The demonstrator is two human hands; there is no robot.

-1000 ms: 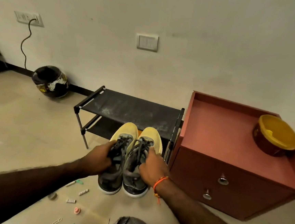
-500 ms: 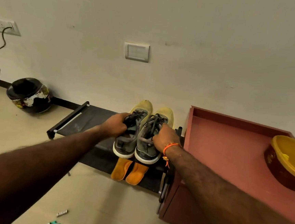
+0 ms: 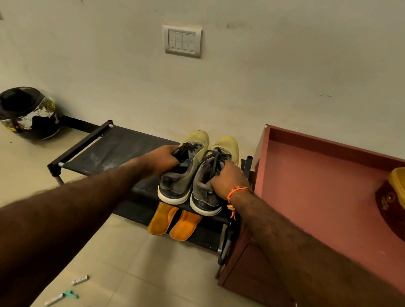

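Scuffed sneakers [image 3: 184, 175], seemingly mesh toes, fabric rack [image 3: 113, 150]

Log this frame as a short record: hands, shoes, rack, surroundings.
left hand: grips left shoe at the laces
right hand: grips right shoe at the laces
placement: side by side, toes toward wall, at shoe rack top shelf; contact unclear
lower shelf: two orange insoles
surroundings: red cabinet right of rack, helmet on floor

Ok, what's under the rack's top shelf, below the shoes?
Two orange insoles lie side by side on the lower shelf, near ends sticking out. Their far ends are hidden by the top shelf and the shoes.
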